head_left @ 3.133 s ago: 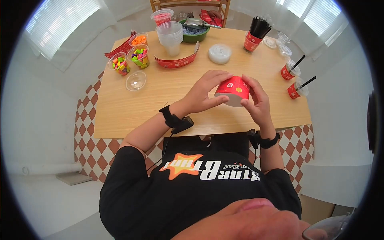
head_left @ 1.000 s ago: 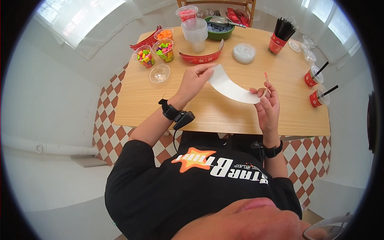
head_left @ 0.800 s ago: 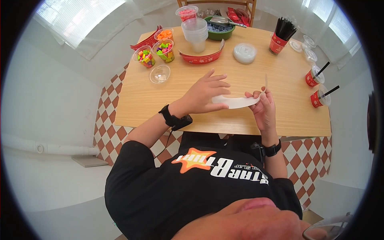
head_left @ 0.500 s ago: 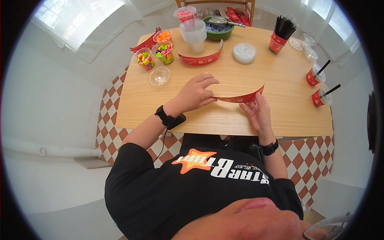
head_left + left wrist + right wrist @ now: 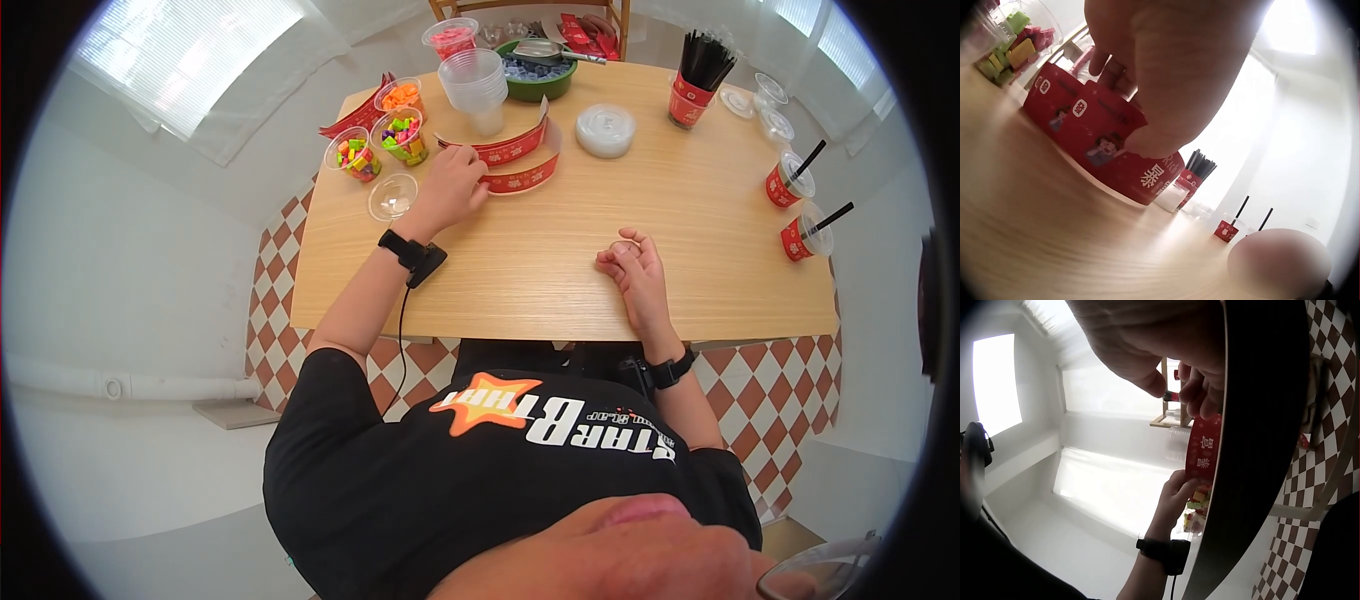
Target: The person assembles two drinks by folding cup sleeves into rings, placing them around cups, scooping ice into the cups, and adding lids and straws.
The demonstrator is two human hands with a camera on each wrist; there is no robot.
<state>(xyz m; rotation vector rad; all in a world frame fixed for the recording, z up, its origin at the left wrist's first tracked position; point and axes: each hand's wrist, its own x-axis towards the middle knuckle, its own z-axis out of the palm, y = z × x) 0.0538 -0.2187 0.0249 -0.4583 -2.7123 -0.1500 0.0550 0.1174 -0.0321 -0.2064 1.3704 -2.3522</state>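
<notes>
My left hand is over the left middle of the table, pinching the left end of a curved red paper cup sleeve. This sleeve stands on its edge, just in front of a second red sleeve. In the left wrist view the thumb lies against the sleeve's printed face, while the fingertips are partly hidden behind it. My right hand hovers near the table's front edge, fingers loosely curled and holding nothing. A clear dome lid lies to the left of my left hand.
Cups of colourful pieces stand at the left, near stacked clear cups. Behind are a green bowl and scoop. Stacked lids, black straws and two sleeved cups are farther right.
The sleeve, first bent round between both hands, was opened out and turned red side outward. My right hand let go, and my left carried it left to the other sleeve.
</notes>
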